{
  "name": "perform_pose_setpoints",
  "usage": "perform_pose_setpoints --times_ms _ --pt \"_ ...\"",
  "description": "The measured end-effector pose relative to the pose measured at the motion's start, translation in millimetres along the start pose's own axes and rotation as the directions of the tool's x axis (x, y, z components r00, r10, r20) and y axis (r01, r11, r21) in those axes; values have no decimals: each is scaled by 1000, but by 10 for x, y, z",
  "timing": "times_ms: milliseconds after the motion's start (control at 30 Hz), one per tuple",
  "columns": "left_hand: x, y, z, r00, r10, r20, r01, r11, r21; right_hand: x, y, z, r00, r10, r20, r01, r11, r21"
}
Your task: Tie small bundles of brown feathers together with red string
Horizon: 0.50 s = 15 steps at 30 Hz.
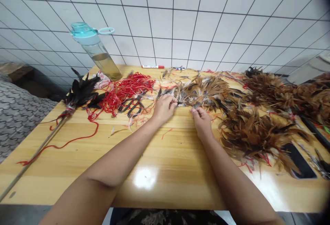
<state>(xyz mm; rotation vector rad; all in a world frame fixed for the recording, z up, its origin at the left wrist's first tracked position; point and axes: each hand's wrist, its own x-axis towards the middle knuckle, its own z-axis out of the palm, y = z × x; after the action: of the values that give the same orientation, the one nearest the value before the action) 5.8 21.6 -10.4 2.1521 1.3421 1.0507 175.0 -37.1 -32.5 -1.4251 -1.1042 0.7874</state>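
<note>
A long pile of brown, grey and white feathers (211,89) lies across the back middle of the table. My left hand (165,107) is at the pile's left end, thumb and fingers pinched together on what looks like a thin dark feather; its tips are partly hidden among the plumes. Along the pile's front edge, my right hand (202,119) pinches a small greyish feather (197,105) between thumb and forefinger. Black-handled scissors (131,106) lie left of my left hand, beside a tangle of red string (134,89).
A water bottle (103,60) stands at the back left. Black feathers (81,92) are tied to a stick (38,153). Brown feather bundles (257,132) and a phone (300,161) lie at the right. A red-capped marker (153,67) rests by the tiled wall (185,22).
</note>
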Motion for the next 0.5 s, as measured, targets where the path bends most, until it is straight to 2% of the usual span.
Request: perform_pose_setpoints --times_ms 133,300,400,500 --pt "-13 32 68 987 145 68 -157 960 230 29 -6 -2 1000 15 -10 -15 999 49" --pt "38 116 125 959 164 229 -251 866 432 60 -27 -17 999 29 -45 -26 997 76" --pt "78 126 144 945 156 288 -284 830 480 72 -9 -18 999 23 -44 -19 996 82" --pt "109 122 141 952 132 274 -247 864 440 74 14 -16 999 5 -37 -2 997 77"
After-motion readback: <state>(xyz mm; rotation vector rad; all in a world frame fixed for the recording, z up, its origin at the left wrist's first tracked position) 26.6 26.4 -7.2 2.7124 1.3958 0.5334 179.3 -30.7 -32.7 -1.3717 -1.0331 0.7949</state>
